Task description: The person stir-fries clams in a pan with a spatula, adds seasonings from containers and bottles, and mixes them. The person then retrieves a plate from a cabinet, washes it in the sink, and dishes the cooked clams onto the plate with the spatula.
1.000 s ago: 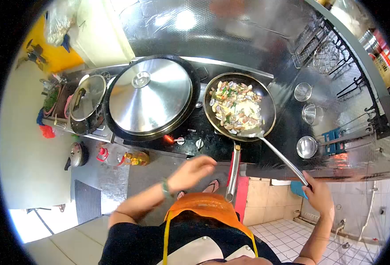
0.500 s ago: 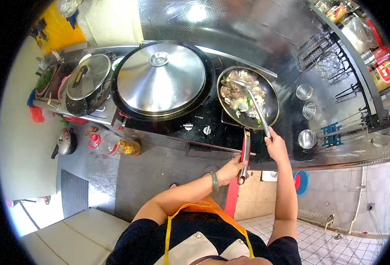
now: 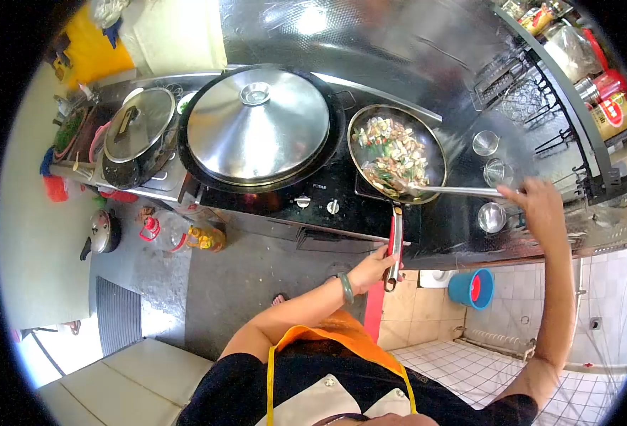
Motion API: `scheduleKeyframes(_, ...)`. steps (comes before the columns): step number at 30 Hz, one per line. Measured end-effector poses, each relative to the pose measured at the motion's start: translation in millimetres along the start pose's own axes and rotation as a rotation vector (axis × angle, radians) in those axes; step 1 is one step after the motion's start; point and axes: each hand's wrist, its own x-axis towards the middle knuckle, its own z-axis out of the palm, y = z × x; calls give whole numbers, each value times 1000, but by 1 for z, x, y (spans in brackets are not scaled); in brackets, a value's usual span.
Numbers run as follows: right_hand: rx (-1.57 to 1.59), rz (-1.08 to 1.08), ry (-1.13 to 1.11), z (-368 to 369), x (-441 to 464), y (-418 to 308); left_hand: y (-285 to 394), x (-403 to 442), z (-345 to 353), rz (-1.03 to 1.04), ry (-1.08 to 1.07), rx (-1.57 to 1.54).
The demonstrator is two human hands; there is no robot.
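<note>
A dark frying pan (image 3: 438,167) sits on the right side of the black stove, its handle pointing down toward me. It holds a mix of pale sliced pieces (image 3: 391,142), perhaps mushrooms, with green and reddish bits. My left hand (image 3: 374,270) is wrapped around the pan's red-and-steel handle (image 3: 397,238). My right hand (image 3: 541,206), slightly blurred, grips the end of a long metal spatula (image 3: 469,190). The spatula lies nearly level across the pan's right rim, with its head low in the pan, partly among the food.
A large wok with a conical steel lid (image 3: 256,135) stands left of the pan. Farther left is a glass-lidded pan (image 3: 141,124). Ladles and strainers (image 3: 492,217) hang beneath the rack (image 3: 576,99) at right. Bottles (image 3: 207,238) and a pressure cooker (image 3: 102,231) stand at lower left.
My right hand has swung right and up, bringing the spatula from steep to nearly level. Its head moved from the pan's far part to the near edge, and the food has shifted. My left hand stays put.
</note>
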Motion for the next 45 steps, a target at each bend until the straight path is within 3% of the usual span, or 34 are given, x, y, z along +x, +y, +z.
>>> scheduleKeyframes(3,15,-212,5,13,49,12,1,-1,-1,13,5,28)
scheduleKeyframes(6,-107,-118,-10,62,87,-9,-8,2,-4,43,10,50)
scheduleKeyframes(10,-21,44,-86,44,88,-6,-1,-12,-11,38,5,214)
scheduleKeyframes(14,86,-85,-143,36,90,-14,-4,-16,-17,-8,-56,191)
scheduleKeyframes(17,88,12,-57,51,117,-37,-9,-14,-17,-13,-49,181)
scheduleKeyframes(19,97,154,-169,58,135,-50,-11,-10,-18,-9,-64,188)
scheduleKeyframes(20,106,272,-397,62,150,-51,-9,-11,-17,-9,-60,212)
scheduleKeyframes(21,142,308,-397,74,151,-47,-6,-13,-15,-12,-55,235)
scheduleKeyframes(24,320,382,-396,98,130,-27,-8,-13,-15,3,-58,211)
scheduleKeyframes(26,718,571,-608,114,106,-9,-11,-13,-14,21,-57,174)
scheduleKeyframes(30,1019,552,-614,125,20,11,1,-21,-4,35,-30,173)
scheduleKeyframes(32,1111,578,-672,82,-9,8,4,-22,-2,25,-32,186)
scheduleKeyframes(37,893,529,-502,35,-66,11,-11,-9,-16,17,-51,224)
scheduleKeyframes(39,838,584,-616,9,-56,0,-12,-8,-17,20,-68,226)
scheduleKeyframes(41,743,521,-665,19,-50,-7,-9,-10,-16,15,-65,246)
scheduleKeyframes(45,861,628,-507,99,-37,-41,-11,-10,-16,16,-65,237)
